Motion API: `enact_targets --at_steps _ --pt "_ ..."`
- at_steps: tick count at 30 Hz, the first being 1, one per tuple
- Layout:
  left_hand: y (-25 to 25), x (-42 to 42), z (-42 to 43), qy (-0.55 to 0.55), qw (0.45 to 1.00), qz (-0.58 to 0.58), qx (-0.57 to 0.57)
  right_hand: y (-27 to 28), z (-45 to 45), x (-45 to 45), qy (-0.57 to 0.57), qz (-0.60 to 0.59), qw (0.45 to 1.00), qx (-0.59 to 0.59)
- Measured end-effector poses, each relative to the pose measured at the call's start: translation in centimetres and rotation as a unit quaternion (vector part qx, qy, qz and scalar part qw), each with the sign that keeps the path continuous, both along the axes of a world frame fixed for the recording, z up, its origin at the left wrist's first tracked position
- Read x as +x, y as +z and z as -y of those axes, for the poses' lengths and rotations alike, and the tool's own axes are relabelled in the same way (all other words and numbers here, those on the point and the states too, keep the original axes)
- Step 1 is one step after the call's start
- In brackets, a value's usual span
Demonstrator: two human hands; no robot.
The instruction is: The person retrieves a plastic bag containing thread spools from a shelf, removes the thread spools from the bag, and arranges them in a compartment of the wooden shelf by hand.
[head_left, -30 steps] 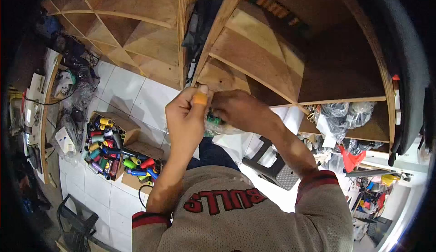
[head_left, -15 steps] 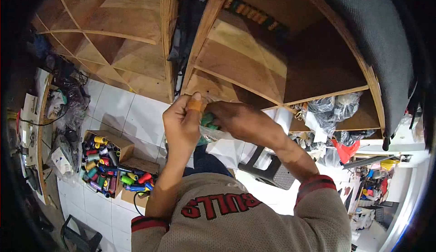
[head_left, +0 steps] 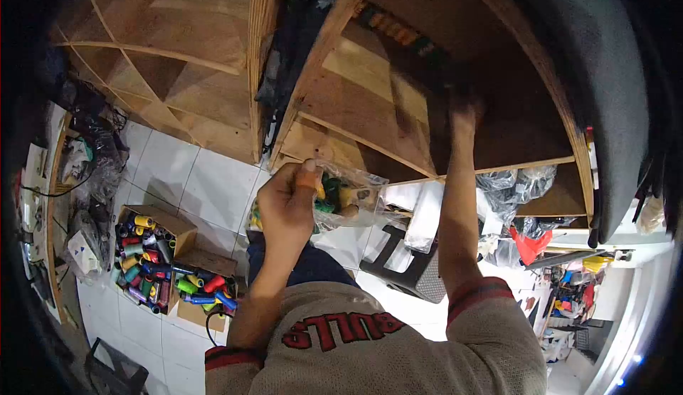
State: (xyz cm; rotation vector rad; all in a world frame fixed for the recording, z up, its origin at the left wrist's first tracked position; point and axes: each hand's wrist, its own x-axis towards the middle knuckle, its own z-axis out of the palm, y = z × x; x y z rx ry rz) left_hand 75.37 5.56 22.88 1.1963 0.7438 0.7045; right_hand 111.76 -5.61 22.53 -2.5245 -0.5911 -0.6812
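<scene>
My left hand (head_left: 286,199) is closed on the edge of a clear plastic bag (head_left: 366,180), with an orange wrap around its thumb. Through the plastic show green and yellow thread spools (head_left: 329,194). My right hand (head_left: 466,107) reaches up into the dark wooden shelf compartment, and its fingers are lost in shadow and blur. A row of spools (head_left: 402,30), green and orange, stands at the back of that compartment, a little to the left of this hand.
Wooden shelving (head_left: 178,50) rises in front. On the tiled floor at left, a cardboard box (head_left: 178,231) holds many coloured thread spools. A dark stool (head_left: 420,274) stands below my right arm. Plastic-wrapped bundles (head_left: 523,185) fill the lower right shelf.
My right hand has left the bag and moved up and right into the shelf compartment. The left hand stays on the bag, whose contents now show more.
</scene>
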Motion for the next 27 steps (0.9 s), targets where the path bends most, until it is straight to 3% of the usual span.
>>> enact_targets --at_steps 4,5,7,16,27 --pt "-1.1 -0.1 0.0 0.039 0.999 0.006 -0.007 -1.8 -1.4 5.1 0.027 0.058 0.996 -0.069" --pt "-1.2 -0.2 0.0 0.041 0.999 -0.006 -0.006 -4.3 -0.6 8.9 0.035 0.140 0.981 -0.132" --pt "-1.4 -0.6 -0.2 0.046 0.998 -0.032 -0.002 -5.5 -0.9 11.6 0.077 0.219 0.966 -0.113" --pt "-2.1 -1.2 -1.2 0.080 0.995 -0.026 -0.053 -6.9 -2.6 16.4 0.048 0.155 0.979 -0.120" --pt "-2.5 -1.7 -2.3 0.109 0.993 -0.041 -0.037 -10.5 -1.9 19.1 0.032 0.145 0.973 -0.176"
